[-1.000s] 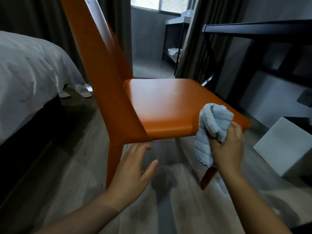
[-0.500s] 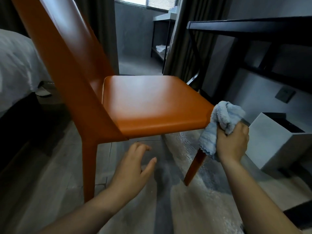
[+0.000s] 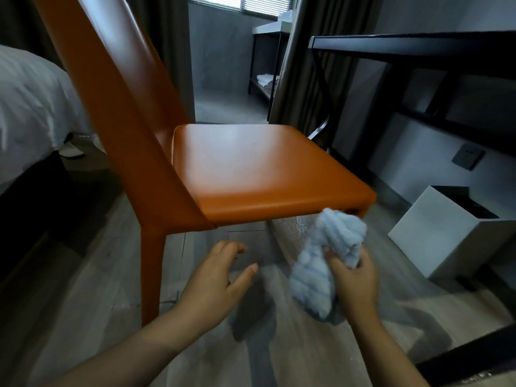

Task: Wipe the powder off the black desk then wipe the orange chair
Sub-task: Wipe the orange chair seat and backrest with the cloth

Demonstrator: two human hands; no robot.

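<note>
Orange chair: seat above-left of the grip. Blue cloth has left the seat corner and now hangs just under the front edge, bunched and pinched in the right hand. Left hand is spread, empty. Judgement: seat stroke over; legs probably pending.

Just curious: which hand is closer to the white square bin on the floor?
Right. The right hand, gripping a pale blue cloth, is left of the bin; the left hand hovers farther left, by the orange chair.
</note>
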